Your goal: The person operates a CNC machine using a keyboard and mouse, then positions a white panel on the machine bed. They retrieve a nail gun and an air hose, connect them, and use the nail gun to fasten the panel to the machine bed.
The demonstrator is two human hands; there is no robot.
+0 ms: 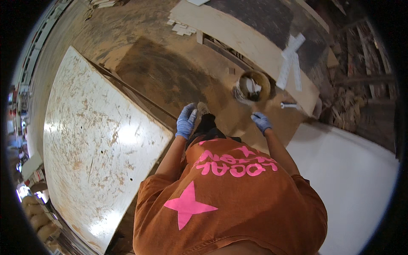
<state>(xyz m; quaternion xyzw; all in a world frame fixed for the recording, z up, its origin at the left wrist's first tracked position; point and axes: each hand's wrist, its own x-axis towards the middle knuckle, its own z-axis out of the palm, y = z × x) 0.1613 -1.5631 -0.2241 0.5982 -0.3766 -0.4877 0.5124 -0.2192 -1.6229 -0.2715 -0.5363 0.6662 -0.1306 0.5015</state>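
Both my hands hang in the air before me in blue work gloves. My left hand (pixel 186 121) is near the corner of a large scuffed white tabletop (pixel 97 140); its fingers are loosely bent with the thumb apart, and I see nothing in them. Farther right, my right hand (pixel 261 122) has loosely curled fingers and shows nothing held. Beyond it on the floor stands a round bucket (pixel 240 96) with white pieces and dark matter inside. To the right of that hand lies a big smooth white panel (pixel 340 182).
A long bench (pixel 238 32) at the far right carries crossed white strips (pixel 290 63). A small silvery tool-like object (pixel 289 105) lies by its near end. White offcuts (pixel 182 28) are scattered on the dusty brown floor (pixel 157 68). Wood scraps (pixel 346 102) pile up at the right.
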